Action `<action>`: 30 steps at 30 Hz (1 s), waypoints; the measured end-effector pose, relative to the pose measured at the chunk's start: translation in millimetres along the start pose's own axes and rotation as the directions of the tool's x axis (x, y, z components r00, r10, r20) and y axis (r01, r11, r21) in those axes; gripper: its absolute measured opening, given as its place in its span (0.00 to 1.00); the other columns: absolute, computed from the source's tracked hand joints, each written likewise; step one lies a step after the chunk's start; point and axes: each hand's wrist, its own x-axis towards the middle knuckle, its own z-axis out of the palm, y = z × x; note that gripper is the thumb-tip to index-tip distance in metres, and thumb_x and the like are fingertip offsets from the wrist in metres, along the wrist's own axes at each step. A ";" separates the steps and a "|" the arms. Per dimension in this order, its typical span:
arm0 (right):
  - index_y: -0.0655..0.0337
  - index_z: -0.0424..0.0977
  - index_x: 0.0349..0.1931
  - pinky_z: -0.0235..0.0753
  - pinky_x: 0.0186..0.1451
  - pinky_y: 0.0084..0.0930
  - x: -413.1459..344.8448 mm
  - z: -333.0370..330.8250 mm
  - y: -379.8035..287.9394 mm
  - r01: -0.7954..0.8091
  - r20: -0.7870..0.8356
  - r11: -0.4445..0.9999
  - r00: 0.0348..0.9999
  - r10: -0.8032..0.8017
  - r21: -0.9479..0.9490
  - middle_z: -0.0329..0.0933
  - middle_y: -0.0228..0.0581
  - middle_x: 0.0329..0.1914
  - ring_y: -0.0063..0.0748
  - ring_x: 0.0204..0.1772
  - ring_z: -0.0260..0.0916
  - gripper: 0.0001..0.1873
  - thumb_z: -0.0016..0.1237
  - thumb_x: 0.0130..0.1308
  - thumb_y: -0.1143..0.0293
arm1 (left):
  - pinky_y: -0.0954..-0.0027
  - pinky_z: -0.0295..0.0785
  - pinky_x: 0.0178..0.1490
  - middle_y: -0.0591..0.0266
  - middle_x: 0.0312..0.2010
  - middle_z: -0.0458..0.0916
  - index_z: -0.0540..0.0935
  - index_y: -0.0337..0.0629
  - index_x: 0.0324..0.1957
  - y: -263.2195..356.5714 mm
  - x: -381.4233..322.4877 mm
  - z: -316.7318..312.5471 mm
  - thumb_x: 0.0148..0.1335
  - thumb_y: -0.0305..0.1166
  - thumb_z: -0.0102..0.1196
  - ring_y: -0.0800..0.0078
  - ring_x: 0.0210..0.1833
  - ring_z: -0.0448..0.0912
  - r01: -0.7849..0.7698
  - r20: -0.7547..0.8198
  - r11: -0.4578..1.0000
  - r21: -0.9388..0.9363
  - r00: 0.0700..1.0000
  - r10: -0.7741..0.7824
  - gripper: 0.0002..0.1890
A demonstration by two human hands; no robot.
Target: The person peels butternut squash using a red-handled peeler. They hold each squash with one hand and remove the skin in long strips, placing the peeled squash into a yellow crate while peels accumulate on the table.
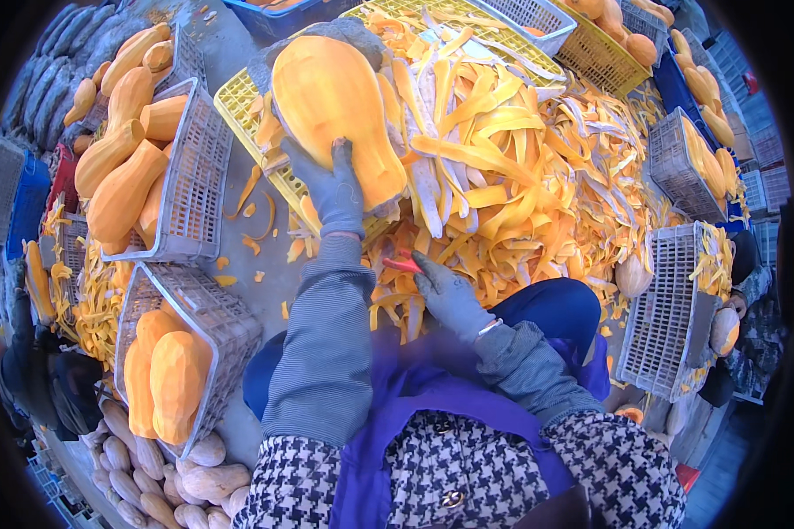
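A large peeled butternut-type squash [334, 99] leans over a yellow plastic crate [238, 99], its orange surface bare of skin. My left hand [334, 188], in a grey glove, grips the squash's left side near its narrower end, thumb on top. Lower and to the right, my right hand [451, 294], also gloved, is closed around a red-handled tool, probably a peeler [402, 262]; its blade end is too blurred to make out. A great heap of orange and pale peel strips [496, 165] lies beyond and to the right of both hands. Grey padding [357, 34] shows behind the squash.
On the left stand a grey crate of peeled squashes [198, 178] and a tilted one [228, 330]. Unpeeled squashes [205, 479] lie at lower left. An upturned crate [658, 311] stands at right. Other people [59, 383] sit at both edges.
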 end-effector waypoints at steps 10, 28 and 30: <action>0.52 0.67 0.60 0.71 0.47 0.30 282.5 -84.9 -83.9 0.265 -0.192 0.959 0.951 -0.242 0.104 0.75 0.46 0.41 0.41 0.42 0.71 0.23 0.39 0.68 0.53 | 0.62 0.45 0.72 0.42 0.69 0.45 0.44 0.31 0.68 -1.0 2.3 -2.2 0.60 0.40 0.55 0.54 0.72 0.47 -0.016 -0.001 0.999 0.046 1.000 0.016 0.44; 0.62 0.62 0.62 0.72 0.53 0.35 80.0 -34.7 -30.9 0.215 -0.396 0.939 0.913 -0.096 0.270 0.73 0.54 0.50 0.52 0.51 0.72 0.25 0.42 0.68 0.61 | 0.62 0.51 0.70 0.41 0.67 0.48 0.44 0.32 0.68 -7.1 3.7 -0.4 0.59 0.40 0.57 0.51 0.69 0.53 -0.082 -0.003 0.994 -0.075 0.997 0.082 0.45; 0.62 0.62 0.62 0.72 0.54 0.36 83.7 -22.3 -38.7 0.424 -0.483 0.902 0.809 -0.335 0.085 0.73 0.53 0.51 0.54 0.53 0.71 0.25 0.42 0.67 0.62 | 0.62 0.53 0.69 0.41 0.67 0.48 0.44 0.33 0.69 -5.3 3.1 -1.5 0.59 0.40 0.58 0.52 0.69 0.55 -0.049 -0.033 0.998 -0.027 0.998 0.048 0.45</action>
